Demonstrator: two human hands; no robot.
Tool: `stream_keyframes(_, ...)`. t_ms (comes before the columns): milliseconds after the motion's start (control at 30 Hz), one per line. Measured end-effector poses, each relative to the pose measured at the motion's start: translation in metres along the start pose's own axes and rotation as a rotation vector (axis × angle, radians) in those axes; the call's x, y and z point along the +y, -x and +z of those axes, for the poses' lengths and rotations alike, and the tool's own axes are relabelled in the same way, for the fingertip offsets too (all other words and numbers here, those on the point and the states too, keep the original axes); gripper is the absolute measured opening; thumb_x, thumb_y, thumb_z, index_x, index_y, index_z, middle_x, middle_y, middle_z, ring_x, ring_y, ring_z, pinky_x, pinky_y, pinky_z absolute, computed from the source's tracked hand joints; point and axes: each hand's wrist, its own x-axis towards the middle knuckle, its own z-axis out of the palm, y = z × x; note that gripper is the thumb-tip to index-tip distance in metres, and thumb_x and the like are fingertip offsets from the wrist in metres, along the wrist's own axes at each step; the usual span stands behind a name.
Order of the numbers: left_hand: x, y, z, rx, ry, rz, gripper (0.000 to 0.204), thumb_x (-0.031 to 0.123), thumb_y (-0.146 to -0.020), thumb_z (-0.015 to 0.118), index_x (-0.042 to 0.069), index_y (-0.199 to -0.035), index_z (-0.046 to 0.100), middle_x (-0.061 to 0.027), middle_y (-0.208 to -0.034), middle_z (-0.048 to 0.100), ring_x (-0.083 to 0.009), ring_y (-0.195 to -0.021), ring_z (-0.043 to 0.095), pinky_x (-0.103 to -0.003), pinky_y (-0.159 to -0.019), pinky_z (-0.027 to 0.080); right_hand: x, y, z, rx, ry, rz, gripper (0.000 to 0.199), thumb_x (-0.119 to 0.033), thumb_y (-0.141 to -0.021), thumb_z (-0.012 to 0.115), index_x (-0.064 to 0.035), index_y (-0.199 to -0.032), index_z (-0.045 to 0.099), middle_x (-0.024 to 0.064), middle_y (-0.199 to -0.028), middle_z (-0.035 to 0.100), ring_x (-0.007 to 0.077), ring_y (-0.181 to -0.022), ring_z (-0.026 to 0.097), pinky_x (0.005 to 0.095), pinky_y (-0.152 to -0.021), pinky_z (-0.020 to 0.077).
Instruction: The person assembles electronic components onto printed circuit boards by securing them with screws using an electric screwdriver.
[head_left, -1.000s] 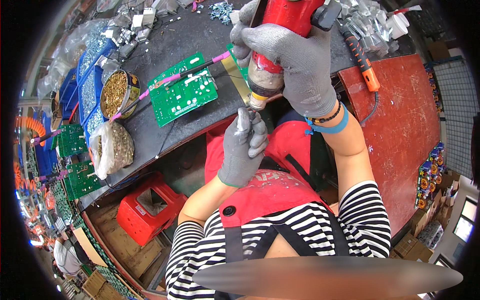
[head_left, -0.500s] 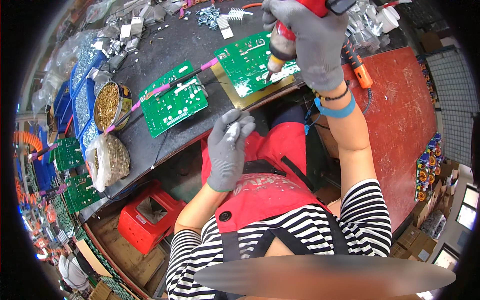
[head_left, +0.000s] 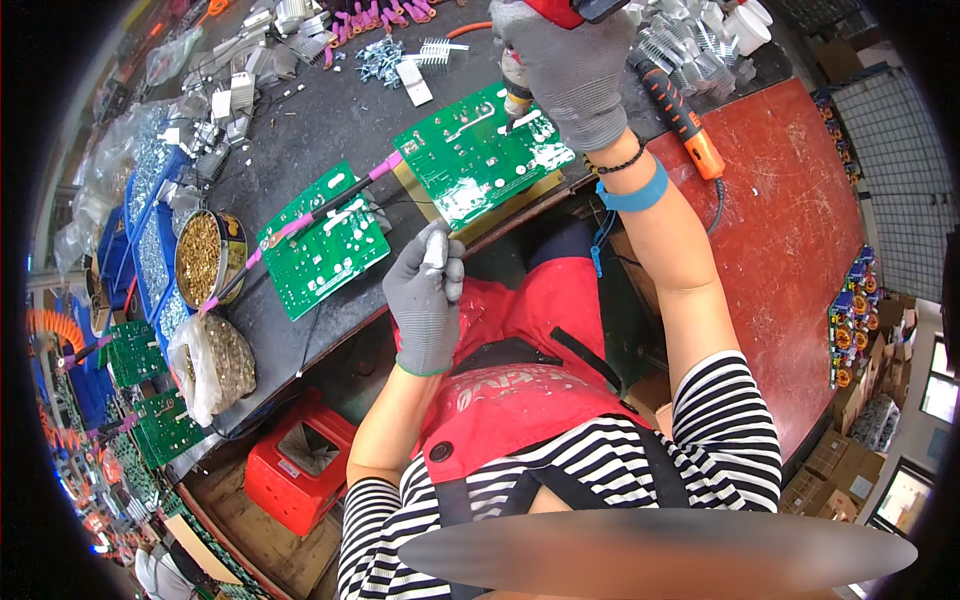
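Note:
My gloved right hand grips a red power screwdriver from above. Its bit points down at the far right part of a green circuit board; whether the tip touches is hard to tell. That board lies on a yellowish plate at the bench's near edge. Nearer to me, my gloved left hand is curled closed just in front of the board, thumb against fingers, and what it may hold is hidden. To the left lies a second green board, joined by a dark cable with pink sleeves.
A tin of brass-coloured small parts and a bag of parts stand left, beside blue bins. Loose screws and metal heat sinks lie at the back. An orange-handled tool rests right. A red stool stands below.
The whole view has shifted. My right hand has moved the screwdriver away from me, from near the board's front edge to its far right part. My left hand stays closed near the board.

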Motion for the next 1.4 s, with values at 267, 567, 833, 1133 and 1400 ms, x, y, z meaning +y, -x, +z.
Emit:
stream_keyframes(267, 0.002, -0.006, 0.007, -0.025, 0.041, -0.025, 0.025, 0.013, -0.093, 0.059, -0.005, -0.111, 0.060, -0.0097, -0.083, 0.064, -0.0057, -0.056, 0.049, -0.018, -0.044, 0.036, 0.011, 0.003, 0.002, -0.065, 0.089, -0.039, 0.013, -0.011, -0.072, 0.069, -0.0055, -0.080, 0.061, 0.0063, -0.063, 0.060, 0.0204, -0.056, 0.061, 0.0330, -0.054, 0.0464)
stream_keyframes(567, 0.001, -0.006, 0.006, -0.031, 0.030, -0.024, 0.022, 0.012, -0.093, 0.059, -0.005, -0.107, 0.060, -0.0103, -0.083, 0.065, -0.0061, -0.056, 0.050, -0.018, -0.044, 0.036, 0.012, 0.012, 0.004, -0.099, 0.001, 0.028, 0.016, -0.008, -0.072, 0.069, -0.0054, -0.086, 0.062, 0.0031, -0.070, 0.063, 0.0165, -0.061, 0.062, 0.0317, -0.058, 0.0487)
stream_keyframes(833, 0.006, 0.007, 0.006, 0.042, -0.015, -0.001, 0.022, 0.012, -0.093, 0.058, -0.003, -0.110, 0.057, -0.0110, -0.084, 0.064, -0.0095, -0.058, 0.055, -0.018, -0.045, 0.040, 0.004, -0.012, -0.020, -0.342, -0.445, 0.523, 0.016, -0.005, -0.078, 0.067, -0.0011, -0.092, 0.062, 0.0073, -0.078, 0.065, 0.0150, -0.066, 0.063, 0.0270, -0.059, 0.0518)
stream_keyframes(1133, 0.003, 0.016, -0.012, -0.219, 0.189, -0.106, 0.021, 0.014, -0.090, 0.064, 0.000, -0.106, 0.061, -0.0073, -0.086, 0.061, -0.0067, -0.058, 0.048, -0.017, -0.045, 0.036, -0.082, 0.007, -0.006, -0.398, -0.706, 0.876, 0.021, -0.002, -0.074, 0.067, 0.0010, -0.093, 0.059, 0.0073, -0.073, 0.062, 0.0116, -0.058, 0.058, 0.0230, -0.049, 0.0458)
stream_keyframes(1400, 0.004, 0.027, -0.012, -0.417, 0.320, -0.202, 0.026, 0.030, -0.085, 0.072, 0.009, -0.087, 0.057, -0.0037, -0.074, 0.054, -0.0063, -0.049, 0.041, -0.017, -0.043, 0.031, -0.100, 0.017, 0.001, -0.504, -0.687, 1.018, 0.023, 0.000, -0.074, 0.066, -0.0001, -0.096, 0.059, 0.0061, -0.081, 0.063, 0.0078, -0.060, 0.057, 0.0209, -0.044, 0.0416)
